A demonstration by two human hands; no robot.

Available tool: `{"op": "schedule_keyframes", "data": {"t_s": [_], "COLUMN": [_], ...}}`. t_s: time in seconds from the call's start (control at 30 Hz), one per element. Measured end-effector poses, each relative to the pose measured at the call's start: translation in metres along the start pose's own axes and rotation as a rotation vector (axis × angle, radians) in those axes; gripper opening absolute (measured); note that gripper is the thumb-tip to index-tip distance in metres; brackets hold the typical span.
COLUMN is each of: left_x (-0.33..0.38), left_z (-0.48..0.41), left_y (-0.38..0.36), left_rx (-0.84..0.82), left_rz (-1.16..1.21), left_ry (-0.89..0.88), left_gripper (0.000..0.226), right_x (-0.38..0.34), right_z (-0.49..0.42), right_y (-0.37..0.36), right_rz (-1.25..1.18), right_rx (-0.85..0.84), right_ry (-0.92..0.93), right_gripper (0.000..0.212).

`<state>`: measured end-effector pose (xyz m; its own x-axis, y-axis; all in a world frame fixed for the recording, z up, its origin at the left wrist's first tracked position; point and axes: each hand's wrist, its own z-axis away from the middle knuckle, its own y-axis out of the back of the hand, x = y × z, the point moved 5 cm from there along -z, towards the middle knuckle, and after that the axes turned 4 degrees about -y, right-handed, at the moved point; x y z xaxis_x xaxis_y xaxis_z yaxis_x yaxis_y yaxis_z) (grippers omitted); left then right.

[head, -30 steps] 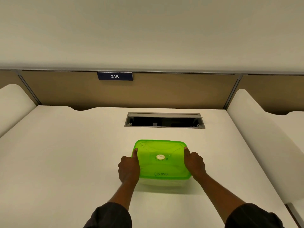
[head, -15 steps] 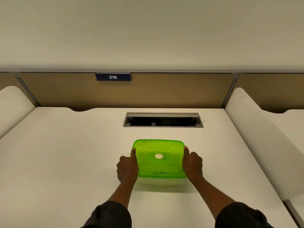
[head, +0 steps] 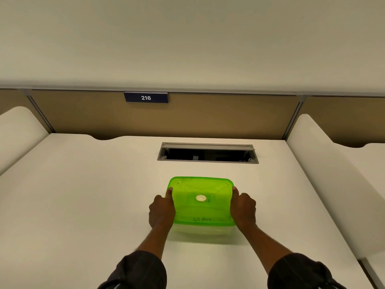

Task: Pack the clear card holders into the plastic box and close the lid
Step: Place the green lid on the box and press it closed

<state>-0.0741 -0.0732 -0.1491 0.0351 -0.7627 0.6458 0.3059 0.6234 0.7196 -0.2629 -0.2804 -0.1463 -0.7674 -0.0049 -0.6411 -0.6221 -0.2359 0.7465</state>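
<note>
Gripping the plastic box [head: 205, 228] at lower centre of the frame on the desk [head: 83, 195], I had the left hand [head: 161, 211] and right hand [head: 243, 209] clasping its short ends, equally near, long axis running left-right, green lid [head: 201, 200] seated.

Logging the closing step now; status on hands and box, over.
Left hand and right hand clasp the box sides. Green lid on plastic box. Desk clear around it.
</note>
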Motion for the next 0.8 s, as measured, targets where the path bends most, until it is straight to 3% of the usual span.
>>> {"op": "schedule_keyframes", "data": {"t_s": [0.23,0.4,0.5,0.8], "left_x": [-0.004,-0.004,-0.005,-0.005], "left_z": [0.005,0.007,0.006,0.004], "left_y": [-0.001,-0.001,-0.002,-0.003], "left_rx": [0.048,0.074,0.067,0.028], "left_rz": [0.024,0.039,0.04,0.025], "left_ry": [0.053,0.086,0.086,0.08], "left_gripper": [0.074,0.076,0.076,0.076], "right_x": [-0.004,0.016,0.024,0.021], "right_z": [0.002,0.022,0.031,0.026], "right_y": [0.003,-0.002,-0.002,0.001], "right_rz": [-0.003,-0.015,-0.053,-0.082], "right_rx": [-0.082,-0.231,-0.172,-0.027], "right_ry": [0.001,-0.097,-0.124,0.042], "right_gripper": [0.062,0.079,0.08,0.061]}}
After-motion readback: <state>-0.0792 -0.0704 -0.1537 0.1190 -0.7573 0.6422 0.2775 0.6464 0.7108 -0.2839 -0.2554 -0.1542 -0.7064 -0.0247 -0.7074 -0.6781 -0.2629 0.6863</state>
